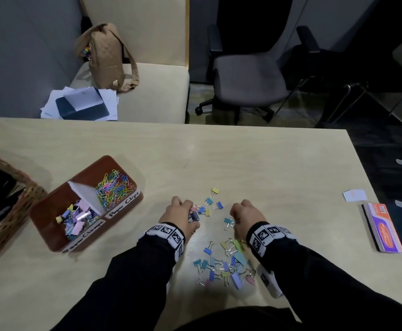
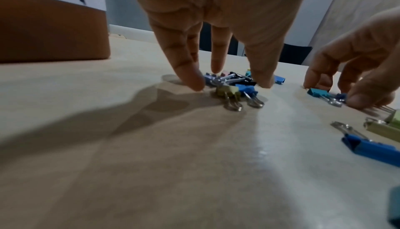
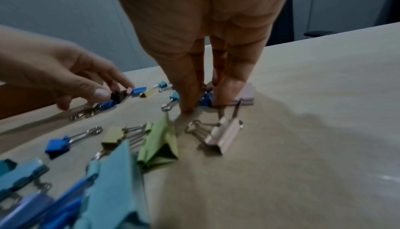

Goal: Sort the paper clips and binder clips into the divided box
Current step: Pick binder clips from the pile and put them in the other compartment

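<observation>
Your left hand (image 1: 179,215) rakes a small cluster of binder clips (image 2: 232,85) between fingertips and thumb, fingers curled round it, likely to lift several at once. Your right hand (image 1: 244,215) pinches a teal clip (image 1: 228,222) against the table (image 1: 266,163). More folded-metal clips with wire handles (image 1: 226,266) lie loose near your wrists. The brown divided box (image 1: 52,237) sits well to the left: wire paper clips (image 1: 115,187) in the far section, binder clips in the near one.
</observation>
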Tool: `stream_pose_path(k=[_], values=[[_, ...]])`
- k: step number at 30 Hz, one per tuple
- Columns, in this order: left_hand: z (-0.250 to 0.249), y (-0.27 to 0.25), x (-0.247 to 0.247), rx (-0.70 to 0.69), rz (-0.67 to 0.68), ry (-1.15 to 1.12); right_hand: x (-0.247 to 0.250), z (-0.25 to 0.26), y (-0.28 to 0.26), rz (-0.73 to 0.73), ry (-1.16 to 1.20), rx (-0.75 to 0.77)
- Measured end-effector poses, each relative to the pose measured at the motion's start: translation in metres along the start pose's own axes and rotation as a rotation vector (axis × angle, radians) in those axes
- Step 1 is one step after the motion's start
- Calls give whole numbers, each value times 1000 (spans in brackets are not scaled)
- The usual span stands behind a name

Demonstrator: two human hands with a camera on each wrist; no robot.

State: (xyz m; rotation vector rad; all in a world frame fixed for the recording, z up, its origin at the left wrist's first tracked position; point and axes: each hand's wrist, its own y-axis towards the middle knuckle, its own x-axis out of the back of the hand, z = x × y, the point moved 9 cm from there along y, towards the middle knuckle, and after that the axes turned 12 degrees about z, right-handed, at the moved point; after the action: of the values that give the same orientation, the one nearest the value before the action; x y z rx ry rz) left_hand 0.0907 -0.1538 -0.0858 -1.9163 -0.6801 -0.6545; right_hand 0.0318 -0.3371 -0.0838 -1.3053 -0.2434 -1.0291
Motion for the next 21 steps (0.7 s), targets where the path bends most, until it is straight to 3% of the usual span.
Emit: stream_pose_path(k=[11,16,21], values=[[-5,15,-6,-16,12,-72,-6,19,8,51,-58,119],[4,18,-2,-29,-9,-203,-9,28,14,50,-81,155],[28,12,-2,52,-43,-494,-8,32,18,67,-101,169]])
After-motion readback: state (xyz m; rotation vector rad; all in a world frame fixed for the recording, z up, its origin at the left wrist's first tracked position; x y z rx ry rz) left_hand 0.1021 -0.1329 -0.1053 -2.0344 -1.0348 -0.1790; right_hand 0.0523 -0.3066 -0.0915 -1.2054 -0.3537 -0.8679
